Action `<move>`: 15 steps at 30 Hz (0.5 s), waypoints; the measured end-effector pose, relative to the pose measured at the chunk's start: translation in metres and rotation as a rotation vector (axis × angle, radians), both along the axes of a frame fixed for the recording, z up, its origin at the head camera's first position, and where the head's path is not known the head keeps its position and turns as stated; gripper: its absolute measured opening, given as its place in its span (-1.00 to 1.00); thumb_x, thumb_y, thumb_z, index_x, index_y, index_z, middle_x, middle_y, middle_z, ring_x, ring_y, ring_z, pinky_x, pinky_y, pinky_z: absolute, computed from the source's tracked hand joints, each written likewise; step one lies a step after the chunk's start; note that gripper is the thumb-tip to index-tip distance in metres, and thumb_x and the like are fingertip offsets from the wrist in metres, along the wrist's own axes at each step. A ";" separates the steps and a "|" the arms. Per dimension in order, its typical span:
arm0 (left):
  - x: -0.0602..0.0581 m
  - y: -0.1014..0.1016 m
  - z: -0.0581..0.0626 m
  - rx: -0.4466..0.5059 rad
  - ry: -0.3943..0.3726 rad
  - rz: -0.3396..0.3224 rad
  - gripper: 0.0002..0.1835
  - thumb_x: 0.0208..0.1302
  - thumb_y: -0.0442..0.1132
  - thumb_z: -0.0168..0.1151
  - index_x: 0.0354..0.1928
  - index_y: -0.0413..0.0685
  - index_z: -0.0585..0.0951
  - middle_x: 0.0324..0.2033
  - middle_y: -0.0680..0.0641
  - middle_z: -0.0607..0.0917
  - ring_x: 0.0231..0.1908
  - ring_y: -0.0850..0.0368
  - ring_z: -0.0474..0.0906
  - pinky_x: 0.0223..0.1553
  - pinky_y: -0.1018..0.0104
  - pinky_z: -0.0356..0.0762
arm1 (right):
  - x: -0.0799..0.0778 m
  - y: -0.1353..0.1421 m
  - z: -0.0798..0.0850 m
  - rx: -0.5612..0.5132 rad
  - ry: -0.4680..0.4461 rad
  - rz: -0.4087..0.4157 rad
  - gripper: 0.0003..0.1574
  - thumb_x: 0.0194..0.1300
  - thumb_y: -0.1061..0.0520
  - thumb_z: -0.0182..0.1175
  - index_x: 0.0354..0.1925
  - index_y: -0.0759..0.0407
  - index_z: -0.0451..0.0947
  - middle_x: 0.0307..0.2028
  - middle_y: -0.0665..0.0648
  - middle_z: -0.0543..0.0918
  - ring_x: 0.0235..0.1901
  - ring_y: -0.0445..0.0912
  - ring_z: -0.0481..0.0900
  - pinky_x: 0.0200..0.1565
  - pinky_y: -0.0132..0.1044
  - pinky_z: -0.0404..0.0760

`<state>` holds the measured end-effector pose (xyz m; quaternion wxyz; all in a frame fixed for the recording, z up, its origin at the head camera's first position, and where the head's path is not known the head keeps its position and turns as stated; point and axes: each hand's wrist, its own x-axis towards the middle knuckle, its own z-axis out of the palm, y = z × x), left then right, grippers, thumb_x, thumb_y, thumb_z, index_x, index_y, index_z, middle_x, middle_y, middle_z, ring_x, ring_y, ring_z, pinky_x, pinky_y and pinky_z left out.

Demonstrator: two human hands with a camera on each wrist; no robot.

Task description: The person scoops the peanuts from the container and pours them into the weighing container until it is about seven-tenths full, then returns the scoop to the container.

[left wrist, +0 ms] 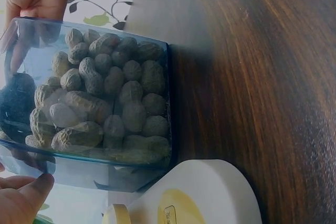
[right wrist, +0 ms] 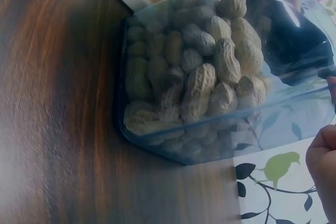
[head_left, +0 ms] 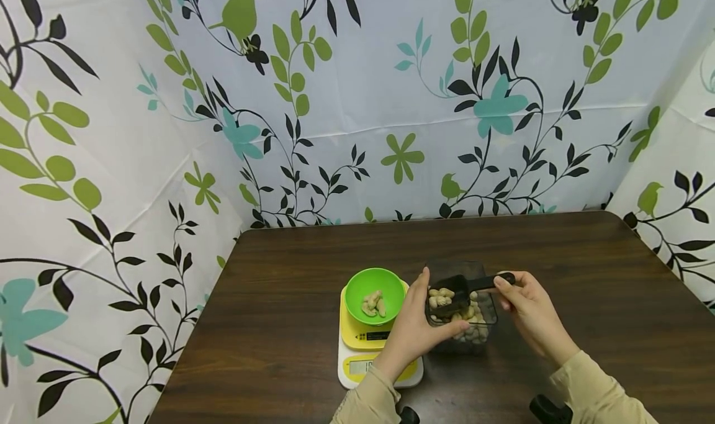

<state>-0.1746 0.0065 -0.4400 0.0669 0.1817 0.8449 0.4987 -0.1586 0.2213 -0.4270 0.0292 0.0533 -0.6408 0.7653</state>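
A clear, dark-tinted square container (head_left: pixel 455 267) of unshelled peanuts (head_left: pixel 472 317) stands on the table. My left hand (head_left: pixel 413 328) holds its left side, thumb across the front rim. The right hand (head_left: pixel 530 312) pinches the handle of a black scoop (head_left: pixel 481 282) at the container's right rim. Through the clear wall, the scoop's dark head (right wrist: pixel 299 40) shows above the heaped peanuts in the right wrist view. Left of the container, a green bowl (head_left: pixel 357 287) with several peanuts (head_left: pixel 373 303) sits on a yellow and white kitchen scale (head_left: pixel 347 340), partly covered by my left hand.
The dark wood table (head_left: pixel 268 324) reaches back to a hanging cloth (head_left: pixel 368 163) printed with leaves and birds. The scale's display (head_left: pixel 359 367) faces the front edge. Black straps or mounts (head_left: pixel 550 410) show at the wrists.
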 end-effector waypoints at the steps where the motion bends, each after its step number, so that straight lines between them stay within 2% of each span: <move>1: 0.000 0.000 0.000 0.005 -0.003 0.002 0.12 -0.04 0.32 0.30 0.46 0.34 -0.16 0.45 0.05 0.02 0.43 0.03 0.02 0.27 -0.13 0.24 | 0.001 0.000 -0.001 -0.021 -0.001 0.002 -0.82 0.44 0.15 -0.08 -0.15 0.19 0.12 -0.41 -0.13 0.59 -0.51 -0.25 0.26 -0.37 -0.27 0.15; 3: 0.000 0.000 -0.001 0.012 -0.007 0.008 0.12 -0.05 0.32 0.31 0.46 0.36 -0.14 0.45 0.06 0.03 0.42 0.03 0.03 0.27 -0.14 0.24 | 0.003 0.000 -0.002 -0.058 -0.009 0.002 -0.83 0.44 0.14 -0.08 -0.16 0.16 0.12 -0.41 -0.14 0.55 -0.48 -0.27 0.30 -0.36 -0.26 0.16; 7: -0.001 0.001 -0.001 0.018 -0.011 0.007 0.11 -0.06 0.32 0.32 0.45 0.39 -0.14 0.45 0.06 0.04 0.42 0.02 0.03 0.27 -0.14 0.23 | 0.007 0.001 -0.005 -0.111 -0.026 -0.017 -0.85 0.44 0.10 -0.07 -0.17 0.10 0.15 -0.43 -0.13 0.48 -0.43 -0.30 0.40 -0.36 -0.39 0.35; 10: -0.001 0.001 -0.001 0.016 -0.014 0.008 0.11 -0.06 0.32 0.32 0.44 0.42 -0.14 0.45 0.06 0.04 0.42 0.02 0.03 0.27 -0.15 0.23 | 0.010 0.000 -0.008 -0.150 -0.016 -0.044 -0.90 0.44 0.12 -0.07 -0.15 0.08 0.19 -0.36 -0.12 0.51 -0.38 -0.32 0.48 -0.29 -0.49 0.47; 15: -0.001 0.000 -0.001 0.006 -0.014 0.005 0.10 -0.06 0.33 0.31 0.43 0.48 -0.16 0.45 0.07 0.03 0.42 0.03 0.04 0.27 -0.15 0.23 | 0.017 -0.005 -0.013 -0.250 0.010 -0.082 -0.94 0.43 0.20 -0.08 -0.14 0.08 0.28 -0.29 -0.11 0.55 -0.30 -0.31 0.54 -0.21 -0.52 0.52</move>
